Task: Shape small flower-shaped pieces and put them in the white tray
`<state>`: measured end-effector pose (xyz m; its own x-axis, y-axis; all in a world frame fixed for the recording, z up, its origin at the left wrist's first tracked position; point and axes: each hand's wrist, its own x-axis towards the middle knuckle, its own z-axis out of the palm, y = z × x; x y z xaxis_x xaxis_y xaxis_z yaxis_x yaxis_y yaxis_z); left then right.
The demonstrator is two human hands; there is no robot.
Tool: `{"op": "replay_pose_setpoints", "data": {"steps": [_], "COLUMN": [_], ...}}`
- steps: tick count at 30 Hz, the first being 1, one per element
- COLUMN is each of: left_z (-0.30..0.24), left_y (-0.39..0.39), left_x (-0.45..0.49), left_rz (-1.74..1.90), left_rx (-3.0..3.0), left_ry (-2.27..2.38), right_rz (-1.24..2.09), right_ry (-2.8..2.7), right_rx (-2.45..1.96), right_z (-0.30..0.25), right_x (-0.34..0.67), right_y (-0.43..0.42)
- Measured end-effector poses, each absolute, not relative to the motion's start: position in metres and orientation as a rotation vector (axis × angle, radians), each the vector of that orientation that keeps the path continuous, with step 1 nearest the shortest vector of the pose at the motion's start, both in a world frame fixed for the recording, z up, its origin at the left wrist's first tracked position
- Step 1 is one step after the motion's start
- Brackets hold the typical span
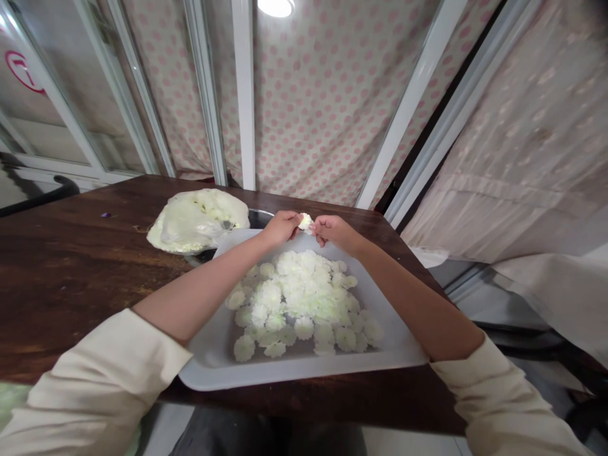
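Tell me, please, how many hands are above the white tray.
2: the left hand and the right hand, both over the far edge of the tray, pinching a white flower between them.

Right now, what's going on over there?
One person is working with bare hands: the left hand and right hand together pinch a small white flower head above the far edge of a white tray. The tray holds a cluster of similar white flower heads and sits on a dark wooden table. Beyond it lies a pale plastic-wrapped mound.
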<state>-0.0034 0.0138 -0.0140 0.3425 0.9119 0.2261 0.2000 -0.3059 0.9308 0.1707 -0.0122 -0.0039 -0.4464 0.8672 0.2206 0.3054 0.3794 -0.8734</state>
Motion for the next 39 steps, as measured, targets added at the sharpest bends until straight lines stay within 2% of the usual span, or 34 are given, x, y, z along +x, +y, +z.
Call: {"op": "replay_pose_setpoints", "data": {"steps": [8, 16, 28, 39], "left_z": [-0.012, -0.012, -0.008, 0.005], "left_y": [0.013, 0.011, 0.008, -0.009], "left_x": [-0.006, -0.004, -0.003, 0.000], "left_rz": [1.054, 1.027, 0.963, 0.827], "left_rx": [1.672, 1.738, 1.786, 1.701], "left_ry": [0.981, 0.912, 0.943, 0.977], "right_rz": [1.212, 1.154, 1.078, 0.993], "right_ry": [-2.163, -1.782, -1.689, -1.829], "right_rx": [-1.064, -1.151, -1.167, -1.062], "right_z": [0.000, -0.008, -0.004, -0.008], "right_x": [0.169, 0.169, 0.167, 0.171], "right_y": [-0.021, -0.007, -0.009, -0.009]}}
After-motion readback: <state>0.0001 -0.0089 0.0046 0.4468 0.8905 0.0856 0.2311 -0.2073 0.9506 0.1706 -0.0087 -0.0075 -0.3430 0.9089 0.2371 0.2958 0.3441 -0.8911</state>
